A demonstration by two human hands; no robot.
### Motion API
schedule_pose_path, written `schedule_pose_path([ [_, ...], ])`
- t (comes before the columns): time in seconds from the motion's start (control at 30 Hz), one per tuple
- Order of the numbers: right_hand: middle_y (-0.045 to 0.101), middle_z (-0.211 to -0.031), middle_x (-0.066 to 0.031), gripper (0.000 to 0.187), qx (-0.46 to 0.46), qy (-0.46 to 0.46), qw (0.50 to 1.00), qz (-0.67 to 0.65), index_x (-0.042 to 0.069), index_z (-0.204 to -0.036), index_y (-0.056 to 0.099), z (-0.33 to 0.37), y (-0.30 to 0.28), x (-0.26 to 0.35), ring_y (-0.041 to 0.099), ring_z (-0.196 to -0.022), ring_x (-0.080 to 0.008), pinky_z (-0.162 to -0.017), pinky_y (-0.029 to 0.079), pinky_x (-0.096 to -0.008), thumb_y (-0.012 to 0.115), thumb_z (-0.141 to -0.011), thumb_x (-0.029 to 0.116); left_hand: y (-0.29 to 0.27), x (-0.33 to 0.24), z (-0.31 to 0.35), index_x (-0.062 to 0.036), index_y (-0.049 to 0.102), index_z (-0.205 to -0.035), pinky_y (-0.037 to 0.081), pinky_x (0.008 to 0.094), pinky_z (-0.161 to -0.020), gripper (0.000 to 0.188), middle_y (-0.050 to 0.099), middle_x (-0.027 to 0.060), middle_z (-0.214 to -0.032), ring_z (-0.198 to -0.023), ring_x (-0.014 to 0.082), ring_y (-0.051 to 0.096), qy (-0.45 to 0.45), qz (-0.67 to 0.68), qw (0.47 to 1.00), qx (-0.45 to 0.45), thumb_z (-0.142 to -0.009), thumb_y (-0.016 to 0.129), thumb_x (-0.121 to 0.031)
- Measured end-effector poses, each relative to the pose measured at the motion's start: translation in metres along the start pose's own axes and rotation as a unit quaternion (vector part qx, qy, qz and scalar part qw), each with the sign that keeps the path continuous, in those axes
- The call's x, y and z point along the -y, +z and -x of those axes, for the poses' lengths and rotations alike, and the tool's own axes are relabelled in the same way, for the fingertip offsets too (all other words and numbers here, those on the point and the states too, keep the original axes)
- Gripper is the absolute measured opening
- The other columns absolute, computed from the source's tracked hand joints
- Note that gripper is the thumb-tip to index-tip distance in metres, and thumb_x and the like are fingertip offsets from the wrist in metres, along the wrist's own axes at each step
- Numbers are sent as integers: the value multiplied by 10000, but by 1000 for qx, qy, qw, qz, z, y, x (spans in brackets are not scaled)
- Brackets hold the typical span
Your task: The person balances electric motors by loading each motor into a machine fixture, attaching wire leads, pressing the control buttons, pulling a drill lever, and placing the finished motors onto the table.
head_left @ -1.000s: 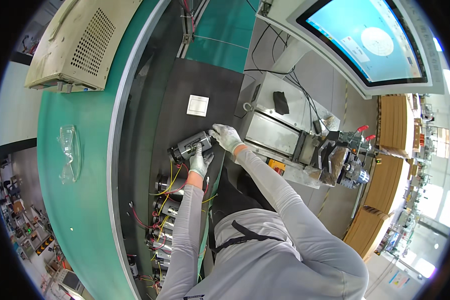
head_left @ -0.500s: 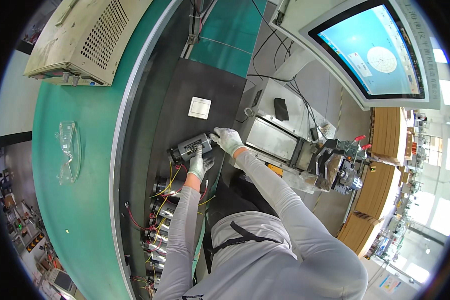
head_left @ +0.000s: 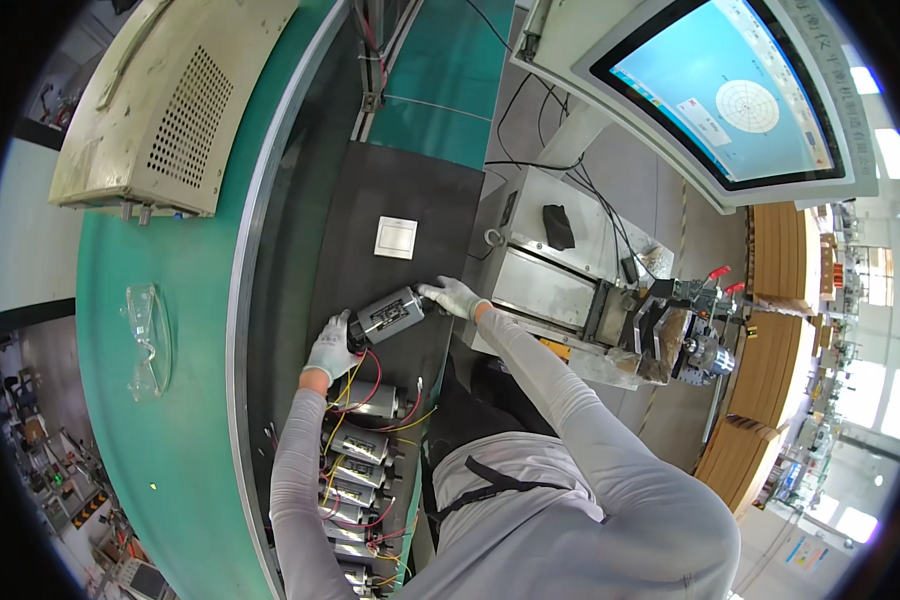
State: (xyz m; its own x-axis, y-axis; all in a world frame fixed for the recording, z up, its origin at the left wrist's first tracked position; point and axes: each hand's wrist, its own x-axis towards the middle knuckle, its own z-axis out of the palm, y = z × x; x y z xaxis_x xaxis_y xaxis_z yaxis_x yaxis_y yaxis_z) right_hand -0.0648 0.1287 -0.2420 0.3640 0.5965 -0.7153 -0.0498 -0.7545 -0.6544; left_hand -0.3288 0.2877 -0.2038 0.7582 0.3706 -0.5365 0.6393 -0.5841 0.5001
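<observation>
A grey cylindrical electric motor (head_left: pixel 390 316) with a black end cap and a dark label lies slantwise over the dark mat (head_left: pixel 370 190). White-gloved, my left hand (head_left: pixel 332 350) grips the motor's black, wired end. At the opposite end, the fingers of my right hand (head_left: pixel 454 297), also gloved, close on the shaft side. Red and yellow wires (head_left: pixel 355 375) trail from the wired end toward me. Just nearer to me, several similar motors (head_left: pixel 355 440) lie in a row along the bench. A small white square switch-like plate (head_left: pixel 396 238) rests on the mat beyond the held motor.
To the right stands a metal machine (head_left: pixel 540 275) with clamps and red-tipped levers (head_left: pixel 720 272). A monitor (head_left: pixel 730 100) overhangs the far right. Safety glasses (head_left: pixel 148 342) and a beige vented box (head_left: pixel 170 110) sit on the green bench to the left. Cardboard stacks (head_left: pixel 775 260) stand farther right.
My left hand has moved from the motor's middle leftward to its wired end. My right hand stays at the shaft end. The view has shifted slightly.
</observation>
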Motion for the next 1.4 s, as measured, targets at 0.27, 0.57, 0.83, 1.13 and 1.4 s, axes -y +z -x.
schedule_pose_path([
  [0.27,595,-1169,-268,924,-117,-95,984,-99,-180,-1254,429,-15,-23,-60,543,-1175,-325,-996,421,-340,651,-777,580,19,-25,-48,12,434,-1273,402,414,-1014,896,527,214,-1181,-1161,379,485,197,-126,958,-167,-526,856,-245],
  [0.57,659,-920,-220,742,-238,-52,968,-66,-72,-1013,583,208,-111,-31,650,-908,-303,-818,496,-362,669,-750,617,-79,-216,11,12,458,-1208,416,418,-974,795,537,204,-1141,-1101,368,516,267,-205,940,-49,-537,826,-204],
  [0.83,678,-955,-190,660,-430,-85,892,-110,-41,-1057,596,345,-278,-153,665,-896,-274,-795,500,-361,689,-772,547,12,-446,-45,27,446,-1240,398,408,-1001,759,533,206,-1197,-1149,341,509,398,-195,897,7,-639,790,-284],
  [1.13,618,-1096,-202,370,-407,-68,911,3,117,-1149,587,371,-351,-230,632,-937,-343,-810,497,-433,483,-933,399,85,-527,-71,67,378,-1338,272,385,-1120,797,437,244,-1343,-1293,353,387,377,-236,896,6,-689,747,-213],
  [1.4,596,-1121,-202,354,-478,-267,832,-86,2,-1119,573,443,-401,-118,616,-977,-344,-818,492,-416,545,-899,277,95,-529,-65,32,469,-1246,414,397,-992,606,532,226,-1213,-1137,361,517,341,-235,908,-68,-689,680,-82],
])
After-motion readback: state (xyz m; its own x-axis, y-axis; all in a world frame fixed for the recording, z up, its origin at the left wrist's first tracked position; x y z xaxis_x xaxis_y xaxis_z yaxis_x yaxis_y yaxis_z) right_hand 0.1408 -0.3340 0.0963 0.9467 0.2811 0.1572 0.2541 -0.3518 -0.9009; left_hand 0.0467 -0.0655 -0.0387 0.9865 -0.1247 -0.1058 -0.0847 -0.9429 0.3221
